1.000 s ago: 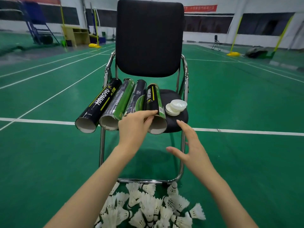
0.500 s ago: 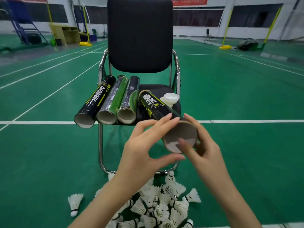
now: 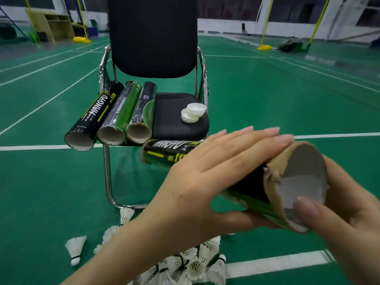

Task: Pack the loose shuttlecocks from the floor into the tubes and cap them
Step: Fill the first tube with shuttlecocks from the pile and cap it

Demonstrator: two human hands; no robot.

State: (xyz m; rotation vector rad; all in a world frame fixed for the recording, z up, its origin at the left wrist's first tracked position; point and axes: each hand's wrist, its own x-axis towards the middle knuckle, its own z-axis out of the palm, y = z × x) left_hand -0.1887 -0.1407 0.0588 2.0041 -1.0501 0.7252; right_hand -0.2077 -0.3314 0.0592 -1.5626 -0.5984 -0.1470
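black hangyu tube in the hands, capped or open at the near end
Open: the black cardboard tube shows a bare torn rim and hollow grey inside; white plastic caps lie on the chair seat.

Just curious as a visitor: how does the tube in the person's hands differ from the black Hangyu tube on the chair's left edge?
The held tube is lifted off the chair, gripped by the left hand and right hand; the chair tube lies on the seat, untouched. The held tube's open rim looks torn and ragged; the chair tube's rim looks cleaner. The held tube lies crosswise to the camera; the chair tube points toward it. Both are black with yellow Hangyu lettering and uncapped at the near end.

Bare forearms, unvarnished nails, no sleeves
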